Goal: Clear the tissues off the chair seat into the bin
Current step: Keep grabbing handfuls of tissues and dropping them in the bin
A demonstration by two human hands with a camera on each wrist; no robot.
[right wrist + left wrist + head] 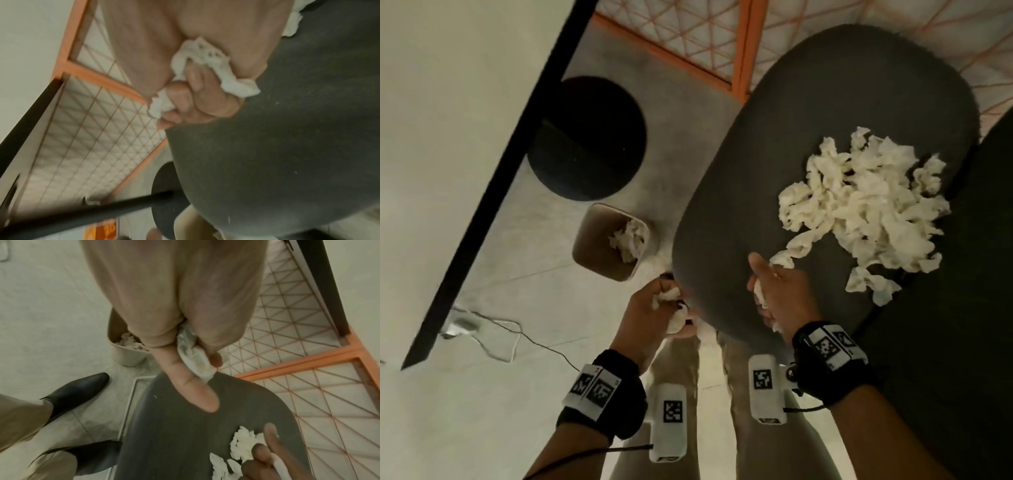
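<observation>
A heap of crumpled white tissues lies on the dark grey chair seat, toward its right side. My left hand grips a wad of tissue just off the seat's near left edge. Over the seat's near edge, my right hand clutches another tissue wad, its fingers curled round it. A small beige bin stands on the floor left of the chair, with tissues inside.
A round black base sits on the floor behind the bin. A black table edge runs diagonally at left. An orange-framed mesh panel stands behind the chair. A cable lies on the floor. My black shoes are near the chair.
</observation>
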